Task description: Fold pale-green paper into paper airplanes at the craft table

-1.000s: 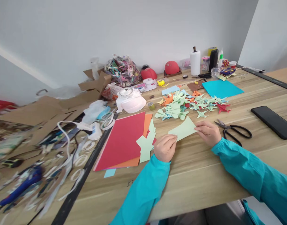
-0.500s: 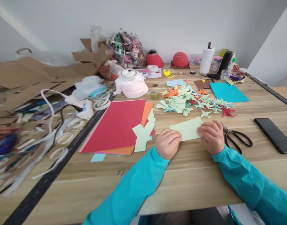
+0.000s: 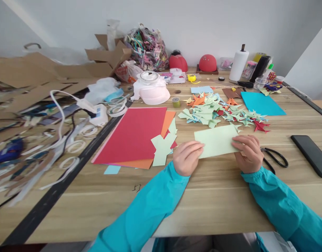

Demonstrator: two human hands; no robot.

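While the left hand [image 3: 187, 158] pinches one end of a pale green paper rectangle [image 3: 216, 140] and the right hand [image 3: 247, 153] pinches the other, we record a thin, matte, smooth sheet, stretched between them over the wood-grained table [image 3: 203, 213]. Beyond it we note a heap of pointed, creased paper shapes [image 3: 208, 107], too overlapped to count. Of the scissors [image 3: 278, 156] we see black looped handles; the right hand hides the rest.
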